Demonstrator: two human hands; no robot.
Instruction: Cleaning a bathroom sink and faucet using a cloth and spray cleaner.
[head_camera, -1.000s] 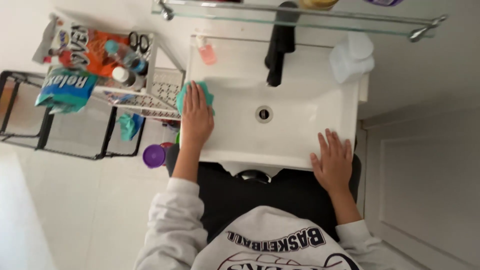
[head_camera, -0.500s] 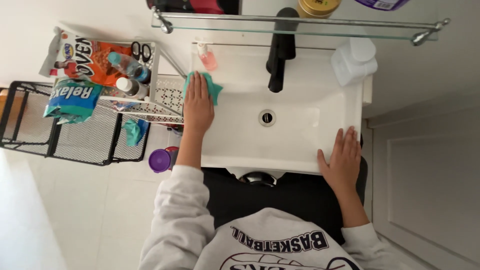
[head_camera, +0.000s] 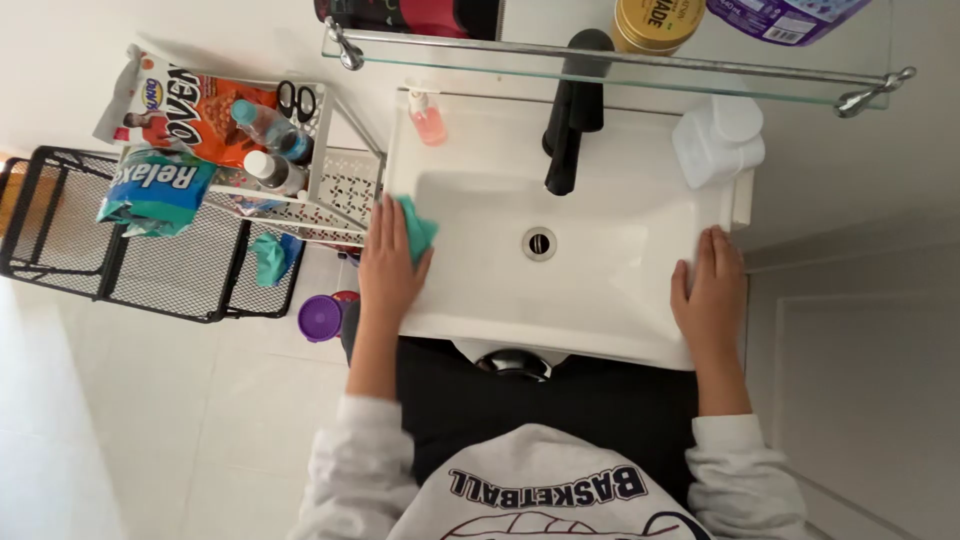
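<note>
I look straight down at a white rectangular sink (head_camera: 600, 300) with a round drain (head_camera: 538, 243) and a black tap (head_camera: 570, 120). My left hand (head_camera: 388, 262) lies flat on the sink's left rim, pressing a teal cloth (head_camera: 416, 228) that sticks out from under the fingers. My right hand (head_camera: 711, 292) rests flat on the right rim, fingers together, holding nothing.
A pink pump bottle (head_camera: 427, 116) and a white container (head_camera: 720, 143) stand on the sink's back ledge. A glass shelf (head_camera: 620, 55) with jars hangs above. A white rack (head_camera: 300, 170) with bottles and snack bags and a black wire rack (head_camera: 110, 250) stand left; a purple cup (head_camera: 320, 317) sits on the floor.
My left hand slid the teal cloth from the back left corner toward me along the left rim. My right hand shifted from the front right corner further along the right rim.
</note>
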